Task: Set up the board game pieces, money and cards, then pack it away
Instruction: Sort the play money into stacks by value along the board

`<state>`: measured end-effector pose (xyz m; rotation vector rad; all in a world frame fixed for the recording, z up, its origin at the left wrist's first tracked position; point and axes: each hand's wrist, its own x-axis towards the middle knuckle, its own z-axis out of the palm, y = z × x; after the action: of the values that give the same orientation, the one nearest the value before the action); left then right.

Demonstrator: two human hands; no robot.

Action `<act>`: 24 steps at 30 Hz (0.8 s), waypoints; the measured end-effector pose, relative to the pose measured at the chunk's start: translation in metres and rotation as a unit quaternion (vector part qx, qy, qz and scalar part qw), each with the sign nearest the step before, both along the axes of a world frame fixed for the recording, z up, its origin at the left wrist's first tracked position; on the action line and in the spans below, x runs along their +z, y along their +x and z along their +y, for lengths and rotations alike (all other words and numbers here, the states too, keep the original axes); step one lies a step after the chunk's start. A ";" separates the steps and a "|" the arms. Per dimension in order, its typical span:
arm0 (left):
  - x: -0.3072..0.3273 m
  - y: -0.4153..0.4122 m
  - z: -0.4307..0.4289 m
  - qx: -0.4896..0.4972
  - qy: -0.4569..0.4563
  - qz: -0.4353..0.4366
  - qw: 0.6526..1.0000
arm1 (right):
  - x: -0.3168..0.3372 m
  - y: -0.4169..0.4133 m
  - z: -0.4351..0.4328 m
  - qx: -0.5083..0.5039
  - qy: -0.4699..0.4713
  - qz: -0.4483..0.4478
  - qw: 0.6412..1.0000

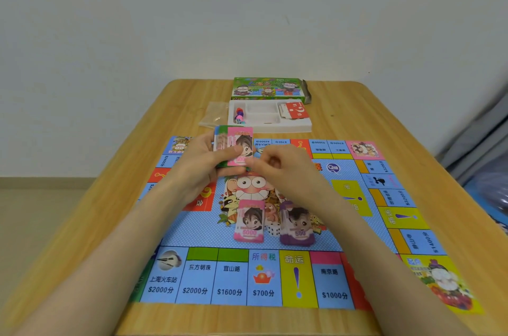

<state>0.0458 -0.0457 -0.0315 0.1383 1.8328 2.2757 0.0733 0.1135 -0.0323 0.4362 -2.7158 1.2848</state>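
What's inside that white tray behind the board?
In the white tray, colourful little pieces sit in the left compartment, and a red question-mark card tops a small pile at the right end. The cards under it are covered, so their faces cannot be seen.

Both bare forearms reach forward from the lower corners of the frame and converge at its centre, wrists held level. The left hand (202,162) grips a stack of play money (239,146), thumb laid across its face. The right hand (277,168) (fingers curled, knuckles up) pinches the stack's lower corner between thumb and forefinger.
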 end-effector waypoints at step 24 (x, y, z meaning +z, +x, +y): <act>-0.001 0.002 0.002 -0.066 -0.035 0.004 0.997 | -0.001 -0.004 0.003 -0.084 -0.076 0.117 0.987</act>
<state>0.0482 -0.0436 -0.0321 0.2503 1.8477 2.1222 0.0692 0.1161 -0.0333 0.3121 -2.3856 1.2940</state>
